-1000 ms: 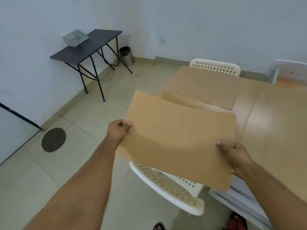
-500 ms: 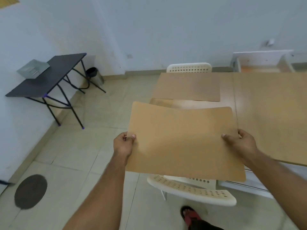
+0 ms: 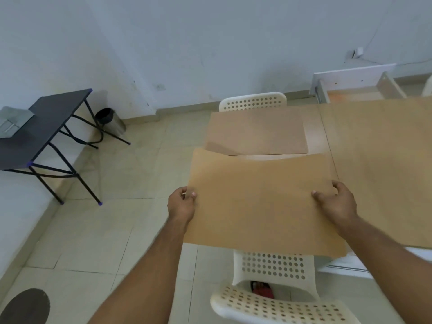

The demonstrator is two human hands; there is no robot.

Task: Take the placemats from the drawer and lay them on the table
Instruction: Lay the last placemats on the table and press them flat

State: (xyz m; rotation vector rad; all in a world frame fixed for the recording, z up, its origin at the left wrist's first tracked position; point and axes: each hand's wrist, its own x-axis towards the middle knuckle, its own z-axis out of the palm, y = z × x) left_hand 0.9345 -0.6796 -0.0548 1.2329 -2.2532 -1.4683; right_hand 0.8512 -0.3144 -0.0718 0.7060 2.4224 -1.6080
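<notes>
Head view: tan placemat [image 3: 261,202] held over the table [image 3: 385,164] edge, long axis left-right. Left hand [image 3: 181,204] and right hand [image 3: 336,202] pinch its short edges (fingers beneath hidden). White chair [image 3: 275,298] partly covered.

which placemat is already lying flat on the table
The far placemat, by the far white chair, lies flat on the table. The near placemat is held above it by both hands.

Wooden table [image 3: 378,160], light tan top. One placemat [image 3: 256,134] lies flat at its far left corner. Right side bare.
</notes>
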